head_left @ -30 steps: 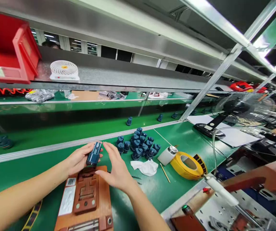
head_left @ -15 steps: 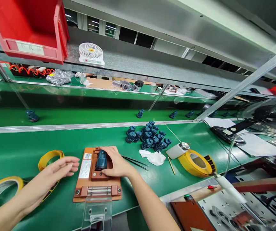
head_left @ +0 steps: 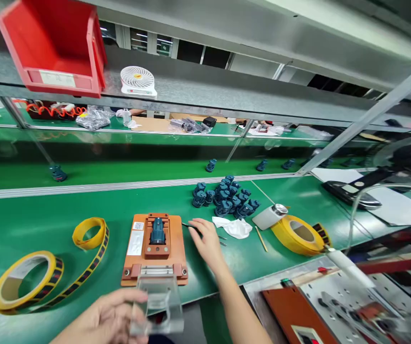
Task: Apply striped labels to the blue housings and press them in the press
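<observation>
A brown fixture lies on the green bench, with a dark blue plastic housing seated in its raised holder. Hinged at its front edge is a clear plastic cover, tilted out over the bench edge. My left hand grips the left side of this cover, slightly blurred. To the right of the fixture, my right hand has its thumb and fingers closed around a pair of black tweezers, whose tips show past the hand.
Left of the fixture sit yellow label rolls with a strip trailing between them. On the right are several blue housings, a white cloth, a white bottle and another yellow roll. A red bin stands on the shelf.
My right hand has left the blue housing and moved right onto the tweezers. My left hand has come down and right to the clear cover, which is now raised somewhat. The view has shifted slightly.
</observation>
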Demonstrator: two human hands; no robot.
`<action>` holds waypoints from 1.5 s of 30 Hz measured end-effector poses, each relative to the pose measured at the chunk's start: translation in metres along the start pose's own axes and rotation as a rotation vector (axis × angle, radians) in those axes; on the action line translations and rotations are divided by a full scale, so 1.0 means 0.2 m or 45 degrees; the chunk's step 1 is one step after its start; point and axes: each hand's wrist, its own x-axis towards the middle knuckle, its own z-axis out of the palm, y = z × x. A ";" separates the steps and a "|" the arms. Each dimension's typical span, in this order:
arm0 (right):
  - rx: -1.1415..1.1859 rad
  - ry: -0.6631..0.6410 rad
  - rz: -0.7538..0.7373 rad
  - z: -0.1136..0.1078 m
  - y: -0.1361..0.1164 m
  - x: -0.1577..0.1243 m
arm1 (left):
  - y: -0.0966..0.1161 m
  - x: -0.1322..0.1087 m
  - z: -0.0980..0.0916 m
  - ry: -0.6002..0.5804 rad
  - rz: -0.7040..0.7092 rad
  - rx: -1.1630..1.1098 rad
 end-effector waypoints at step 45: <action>1.854 -0.448 0.569 0.13 -0.87 0.17 | 0.36 -0.06 -0.30 1.470 0.505 1.048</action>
